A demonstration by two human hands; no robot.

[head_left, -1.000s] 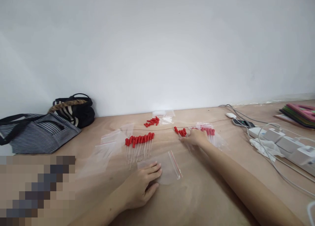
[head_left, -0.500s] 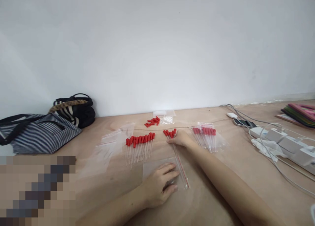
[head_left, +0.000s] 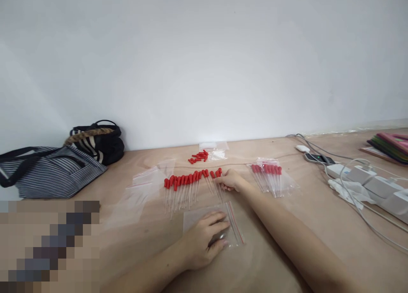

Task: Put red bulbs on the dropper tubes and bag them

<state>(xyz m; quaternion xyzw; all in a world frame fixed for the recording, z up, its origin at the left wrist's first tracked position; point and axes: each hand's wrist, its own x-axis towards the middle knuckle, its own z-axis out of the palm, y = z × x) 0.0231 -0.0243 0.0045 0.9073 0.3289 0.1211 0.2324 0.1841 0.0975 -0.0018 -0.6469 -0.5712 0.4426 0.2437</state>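
My left hand rests on a clear zip bag with a red seal line, its fingers apart and stretched out over the plastic. Farther off, my right hand has its fingers closed at a few red-bulbed glass droppers; its fingertips partly hide the bulbs. Left of it a row of similar droppers lies side by side, bulbs away from me. Two of them lie between that row and my right hand.
Bagged droppers lie to the right, flat zip bags to the left. Loose red bulbs and a bag of glass tubes lie near the wall. A striped bag stands left; a power strip and cables are right.
My right hand has shifted slightly left with the droppers at its fingertips. Two droppers now lie closer to the row, apart from the hand. My left hand has stayed on the bag.
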